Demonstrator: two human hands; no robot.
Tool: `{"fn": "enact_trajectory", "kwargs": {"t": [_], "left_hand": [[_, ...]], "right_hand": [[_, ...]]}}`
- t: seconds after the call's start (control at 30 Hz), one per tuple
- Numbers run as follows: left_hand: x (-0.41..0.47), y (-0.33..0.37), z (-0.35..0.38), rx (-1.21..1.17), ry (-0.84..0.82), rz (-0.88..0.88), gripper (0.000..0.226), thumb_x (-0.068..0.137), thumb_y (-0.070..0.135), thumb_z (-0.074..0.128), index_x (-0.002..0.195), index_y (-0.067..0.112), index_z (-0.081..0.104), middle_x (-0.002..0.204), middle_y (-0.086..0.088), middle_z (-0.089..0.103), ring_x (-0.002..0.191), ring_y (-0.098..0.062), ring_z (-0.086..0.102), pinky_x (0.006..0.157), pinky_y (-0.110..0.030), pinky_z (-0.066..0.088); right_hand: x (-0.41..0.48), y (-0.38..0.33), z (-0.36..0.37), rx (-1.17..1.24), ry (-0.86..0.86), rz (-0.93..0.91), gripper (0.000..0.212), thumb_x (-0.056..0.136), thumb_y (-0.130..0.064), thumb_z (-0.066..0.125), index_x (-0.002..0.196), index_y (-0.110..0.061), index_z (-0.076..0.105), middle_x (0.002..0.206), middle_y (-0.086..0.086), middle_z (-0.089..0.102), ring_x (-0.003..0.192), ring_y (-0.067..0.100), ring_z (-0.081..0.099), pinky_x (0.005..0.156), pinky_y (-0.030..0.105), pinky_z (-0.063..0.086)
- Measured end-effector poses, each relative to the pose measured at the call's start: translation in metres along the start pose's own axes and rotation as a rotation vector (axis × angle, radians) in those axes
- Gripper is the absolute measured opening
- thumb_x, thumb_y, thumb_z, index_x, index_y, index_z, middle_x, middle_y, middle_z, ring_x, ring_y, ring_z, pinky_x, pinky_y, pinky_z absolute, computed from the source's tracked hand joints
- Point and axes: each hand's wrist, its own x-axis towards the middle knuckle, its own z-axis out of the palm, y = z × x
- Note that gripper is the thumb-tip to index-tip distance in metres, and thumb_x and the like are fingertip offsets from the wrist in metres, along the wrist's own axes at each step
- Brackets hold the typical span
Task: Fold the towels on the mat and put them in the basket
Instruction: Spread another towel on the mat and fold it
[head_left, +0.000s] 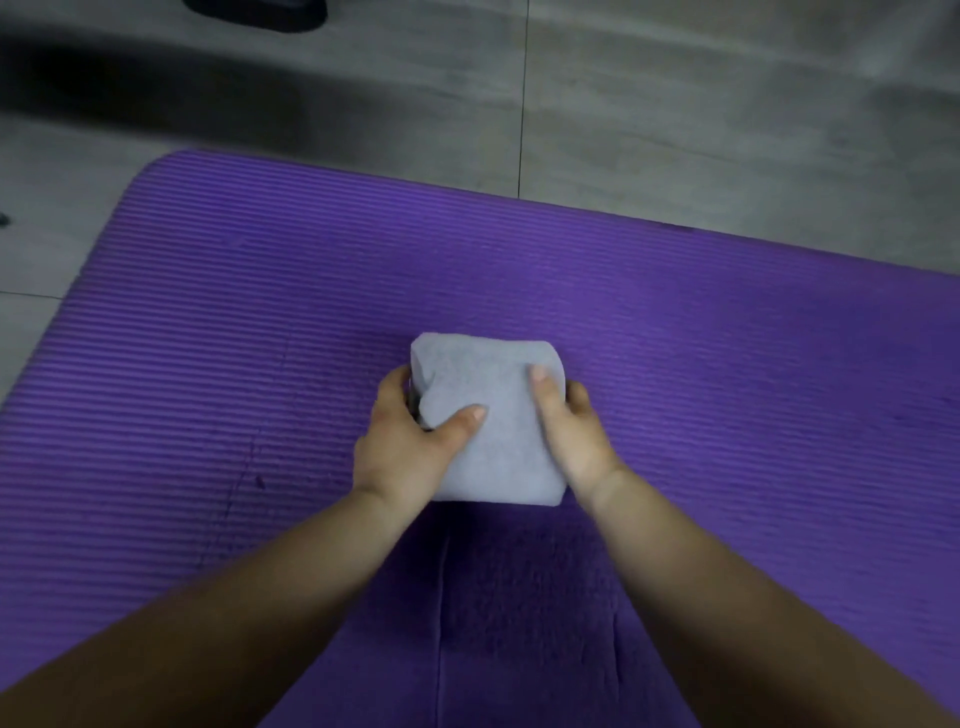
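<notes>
Left hand (400, 441) and right hand (576, 431) grip the folded towel (493, 415); its puckered ten-o'clock corner may spring open when lifted.

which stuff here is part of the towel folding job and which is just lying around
Job: folded grey towel, purple mat under it, left hand and right hand gripping the towel's sides.
Lying about: tiled floor, blurred dark object at the top edge. No basket in view.

Tucked out of sight under the towel (493, 426): fingers (396, 384) of left hand (402, 452) and right hand (579, 436). Cropped by top edge, blurred: dark object (260, 13).
</notes>
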Motion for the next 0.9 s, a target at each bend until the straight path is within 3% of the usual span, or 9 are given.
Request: {"fn": "enact_trajectory", "kwargs": {"t": [0.07,0.13,0.17,0.3,0.43,0.63,0.77,0.83,0.9], "left_hand": [[-0.002,0.0,-0.002,0.095,0.013,0.024,0.096,0.048,0.064,0.066,0.131,0.021,0.041,0.115,0.005,0.057,0.106,-0.016,0.058,0.094,-0.033,0.048],[-0.004,0.001,-0.003,0.017,-0.03,-0.022,0.083,0.064,0.044,0.076,0.133,0.017,0.039,0.103,0.01,0.056,0.088,-0.004,0.057,0.072,-0.008,0.049],[-0.003,0.001,-0.004,-0.021,-0.061,-0.057,0.079,0.069,0.032,0.077,0.134,0.015,0.037,0.101,0.011,0.054,0.084,-0.002,0.056,0.065,-0.004,0.045],[0.008,0.004,-0.008,-0.206,-0.19,-0.23,0.098,0.04,0.041,0.081,0.126,0.008,0.049,0.112,-0.005,0.065,0.095,-0.019,0.065,0.08,-0.032,0.054],[-0.002,0.02,-0.012,-0.379,-0.315,-0.301,0.052,0.056,0.021,0.076,0.104,0.004,0.063,0.091,-0.012,0.072,0.079,-0.021,0.07,0.065,-0.026,0.055],[-0.071,0.053,-0.028,-0.431,-0.366,-0.335,0.045,0.055,0.018,0.075,0.099,0.017,0.064,0.087,-0.004,0.074,0.078,-0.014,0.071,0.057,-0.021,0.056],[-0.143,0.11,-0.052,-0.35,-0.334,-0.362,0.051,0.045,0.034,0.074,0.093,0.019,0.063,0.077,0.001,0.074,0.073,-0.011,0.07,0.063,-0.026,0.051],[-0.179,0.155,-0.069,-0.335,-0.326,-0.37,0.063,0.042,0.043,0.072,0.1,0.02,0.061,0.086,0.0,0.072,0.077,-0.012,0.069,0.064,-0.025,0.05],[-0.218,0.211,-0.087,-0.325,-0.328,-0.334,0.054,0.046,0.047,0.067,0.095,0.025,0.057,0.087,0.006,0.068,0.073,-0.003,0.067,0.06,-0.02,0.051]], "right_hand": [[-0.007,0.009,0.002,-0.025,-0.069,-0.026,0.039,0.083,-0.031,0.064,0.111,-0.016,0.042,0.104,-0.004,0.057,0.101,0.014,0.058,0.086,0.027,0.045],[-0.006,0.016,0.005,-0.024,-0.041,-0.018,0.053,0.076,-0.028,0.072,0.117,-0.01,0.044,0.111,0.001,0.06,0.103,0.016,0.06,0.088,0.029,0.049],[-0.005,0.018,0.007,-0.012,-0.009,0.008,0.057,0.073,-0.031,0.075,0.117,-0.011,0.044,0.112,0.001,0.059,0.102,0.017,0.06,0.088,0.03,0.049],[-0.002,0.017,0.015,-0.072,0.141,0.105,0.088,0.054,-0.051,0.079,0.125,-0.012,0.044,0.122,0.005,0.054,0.115,0.022,0.054,0.098,0.039,0.046],[-0.008,0.009,0.005,0.009,-0.055,0.132,0.07,0.062,-0.048,0.077,0.118,-0.012,0.055,0.114,0.003,0.064,0.101,0.017,0.063,0.091,0.033,0.051],[-0.078,-0.007,-0.026,0.141,-0.088,0.141,0.041,0.071,-0.03,0.077,0.105,-0.01,0.066,0.102,0.006,0.07,0.093,0.019,0.067,0.088,0.037,0.053],[-0.166,-0.052,-0.063,0.135,-0.067,0.204,0.02,0.076,-0.034,0.071,0.087,-0.018,0.064,0.088,-0.008,0.067,0.086,0.008,0.063,0.076,0.02,0.051],[-0.215,-0.088,-0.084,0.202,-0.046,0.236,0.029,0.076,-0.035,0.071,0.098,-0.018,0.062,0.098,-0.004,0.067,0.094,0.011,0.063,0.084,0.025,0.051],[-0.268,-0.128,-0.105,0.305,0.026,0.253,0.053,0.07,-0.038,0.075,0.112,-0.011,0.057,0.112,0.004,0.065,0.104,0.018,0.061,0.094,0.035,0.049]]}}
